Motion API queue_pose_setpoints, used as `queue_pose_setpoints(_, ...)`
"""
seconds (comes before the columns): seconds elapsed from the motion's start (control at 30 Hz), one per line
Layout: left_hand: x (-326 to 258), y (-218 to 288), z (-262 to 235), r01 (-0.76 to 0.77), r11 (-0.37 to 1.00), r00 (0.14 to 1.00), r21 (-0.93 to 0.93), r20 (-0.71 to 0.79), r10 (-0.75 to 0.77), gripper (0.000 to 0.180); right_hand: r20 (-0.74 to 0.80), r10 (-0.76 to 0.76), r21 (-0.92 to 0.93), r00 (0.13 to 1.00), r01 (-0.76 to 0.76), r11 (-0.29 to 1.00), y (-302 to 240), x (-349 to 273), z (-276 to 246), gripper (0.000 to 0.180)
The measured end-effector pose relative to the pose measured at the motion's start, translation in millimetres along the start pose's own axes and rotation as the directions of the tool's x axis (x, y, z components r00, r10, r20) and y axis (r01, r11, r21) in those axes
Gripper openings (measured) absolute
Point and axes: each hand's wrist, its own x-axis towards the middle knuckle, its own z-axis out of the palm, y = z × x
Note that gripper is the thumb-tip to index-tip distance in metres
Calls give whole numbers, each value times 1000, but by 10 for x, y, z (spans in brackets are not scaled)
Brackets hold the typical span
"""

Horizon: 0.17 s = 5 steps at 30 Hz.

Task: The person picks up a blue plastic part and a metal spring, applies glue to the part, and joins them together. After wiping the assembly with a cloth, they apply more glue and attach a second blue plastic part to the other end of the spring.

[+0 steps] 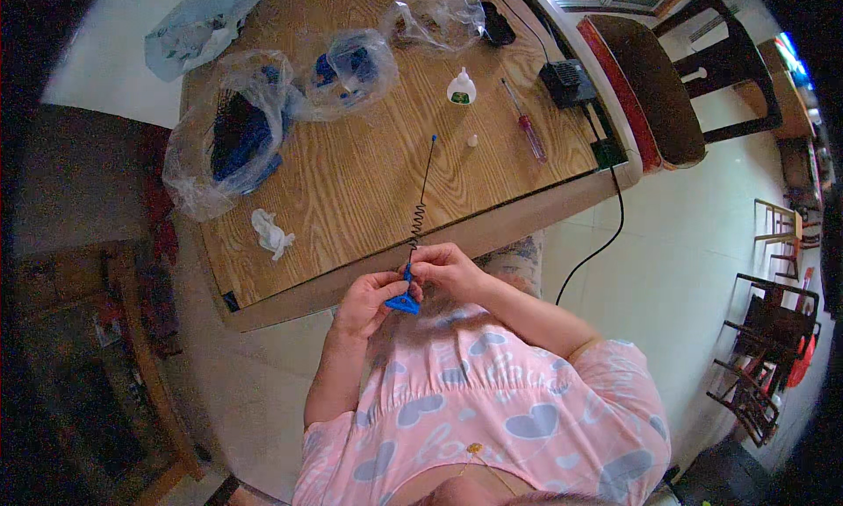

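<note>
A single head-worn fisheye view looked steeply down from above the person's own chest, which filled the lower middle of the frame. It faced forward over a wooden table (369, 181) tilted across the upper left and centre, close enough that the left hand (369, 302) and right hand (450, 269) sat near the middle. Straight edges bowed toward the dark rim; a chair (654, 85) and pale floor occupied the right side.

On the wooden table (351, 181) lie three crumpled clear plastic bags: one (230, 133) full of dark blue parts, another (351, 67) just beside it, a third (436, 14) farther back. A small glue bottle (461, 87) stands near a red-handled screwdriver (525, 122). A wadded white tissue (270, 232) sits near the front edge.
</note>
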Motion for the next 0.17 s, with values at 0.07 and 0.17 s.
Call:
queue_pose_setpoints(0.07,7,-11,-12,-5,1000,1000,-6,13,5,19,-1,-13,-34,1000,13,999,36,7,-32,17)
queue_pose_setpoints(0.17,25,-10,-37,2,1000,999,6,40,-3,20,16,0,14,1000,0,1000,48,6,-36,17)
